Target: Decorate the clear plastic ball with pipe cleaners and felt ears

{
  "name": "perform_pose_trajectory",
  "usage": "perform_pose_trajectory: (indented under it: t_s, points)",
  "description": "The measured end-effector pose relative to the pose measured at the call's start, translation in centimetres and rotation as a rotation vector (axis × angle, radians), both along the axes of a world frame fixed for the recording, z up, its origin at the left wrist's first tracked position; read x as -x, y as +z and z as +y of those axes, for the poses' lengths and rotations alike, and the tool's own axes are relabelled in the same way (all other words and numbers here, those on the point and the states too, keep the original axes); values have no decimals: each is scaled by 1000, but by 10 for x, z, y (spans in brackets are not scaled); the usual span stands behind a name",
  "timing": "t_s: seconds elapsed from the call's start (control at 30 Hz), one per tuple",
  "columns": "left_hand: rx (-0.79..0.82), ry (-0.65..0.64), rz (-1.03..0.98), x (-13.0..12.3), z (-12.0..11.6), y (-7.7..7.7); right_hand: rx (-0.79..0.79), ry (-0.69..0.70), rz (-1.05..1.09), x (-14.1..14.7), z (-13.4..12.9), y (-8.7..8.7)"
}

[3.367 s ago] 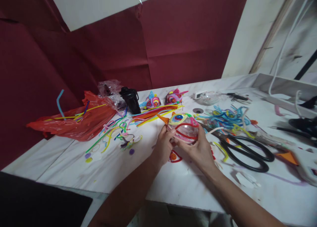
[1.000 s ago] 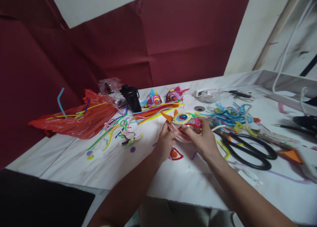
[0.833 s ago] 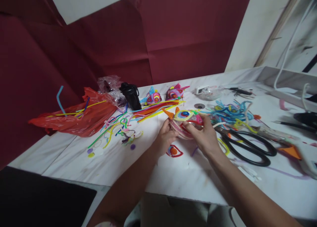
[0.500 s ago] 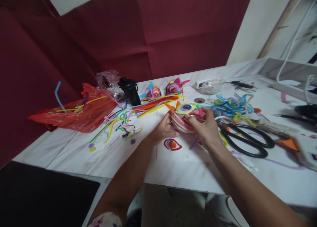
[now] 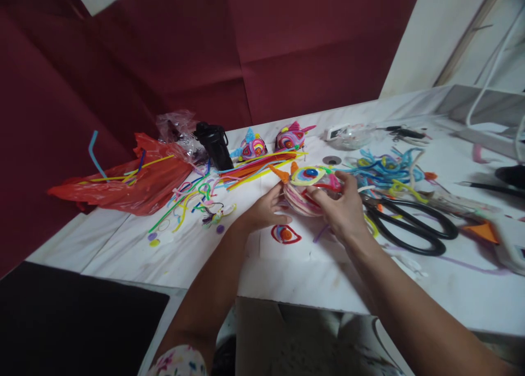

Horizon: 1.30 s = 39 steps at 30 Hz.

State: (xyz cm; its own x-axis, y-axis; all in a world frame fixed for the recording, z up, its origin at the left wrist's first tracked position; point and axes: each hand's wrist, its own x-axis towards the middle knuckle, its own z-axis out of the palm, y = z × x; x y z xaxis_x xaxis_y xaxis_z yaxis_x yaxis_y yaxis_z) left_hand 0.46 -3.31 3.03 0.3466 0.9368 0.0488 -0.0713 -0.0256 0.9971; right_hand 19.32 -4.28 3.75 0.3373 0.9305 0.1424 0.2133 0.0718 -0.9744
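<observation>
- The right hand (image 5: 346,206) pinches a round, clear plastic and fuzzy pink toy with orange horns (image 5: 301,200), thumb in front, fingers at its side.
- The toy is just left of the big black-handled metal scissors (image 5: 410,226).
- The left hand (image 5: 268,207) is farther left of the scissors, thumb and fingers spread apart. I can't tell if it touches the toy.
- Far left of the scissors, a crumpled red plastic bag (image 5: 127,196) holds thin yellow and blue fuzzy sticks (image 5: 158,163).
</observation>
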Motion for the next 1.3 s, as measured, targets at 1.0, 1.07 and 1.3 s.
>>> perform_pose_trajectory:
  t_s: [1.0, 1.07, 1.3]
  points:
    - [-348, 193, 365, -9, -19, 3, -18, -51, 113, -14, -4, 13]
    - [-437, 228, 429, 7, -23, 15, -33, -57, 118, -14, -6, 16]
    - [-284, 462, 1113, 103, -24, 38, -23, -60, 104, -14, -6, 13]
